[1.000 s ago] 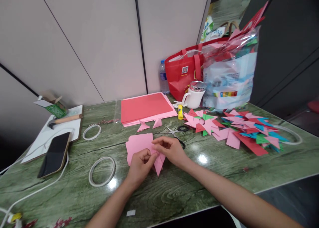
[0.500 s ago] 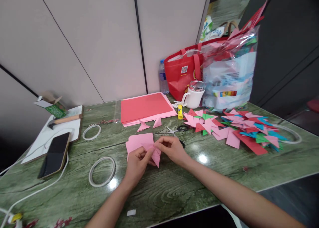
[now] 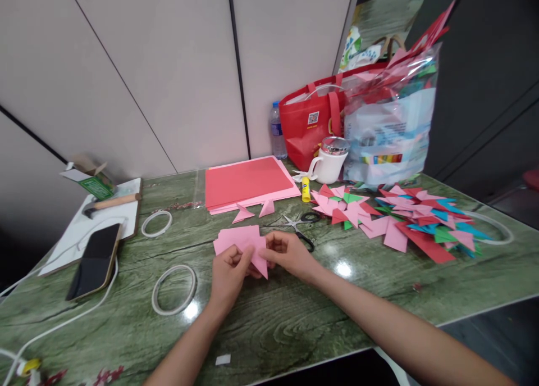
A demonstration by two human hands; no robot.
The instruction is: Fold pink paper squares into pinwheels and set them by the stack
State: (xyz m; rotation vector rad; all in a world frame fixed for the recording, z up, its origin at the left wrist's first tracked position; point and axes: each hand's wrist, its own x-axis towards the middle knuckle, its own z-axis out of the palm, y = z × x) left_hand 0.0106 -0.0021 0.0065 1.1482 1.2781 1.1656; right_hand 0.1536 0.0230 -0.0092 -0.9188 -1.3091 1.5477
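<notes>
Between my two hands is a small piece of folded pink paper [image 3: 260, 266], its pointed tip facing down toward me. My left hand [image 3: 231, 271] pinches its left side with thumb and fingers. On the right side, my right hand [image 3: 290, 254] grips it the same way. Under and behind it lies a stack of pink paper squares [image 3: 236, 237], partly covered by my left hand. Two folded pink pieces [image 3: 243, 213] rest just beyond the stack. Scissors with black handles [image 3: 300, 223] lie open beside my right hand.
Red and pink sheets [image 3: 248, 184] lie at the back, near a yellow glue stick [image 3: 305, 190] and white mug [image 3: 330, 161]. Folded colored papers [image 3: 421, 212] are heaped right, before a plastic bag [image 3: 387, 127]. Left are white rings [image 3: 174, 290], a phone [image 3: 95, 259] and a hammer [image 3: 112, 204].
My right fingers have curled closer around the folded paper's right side. The paper has turned slightly and its tip sits a little higher. The view has shifted slightly.
</notes>
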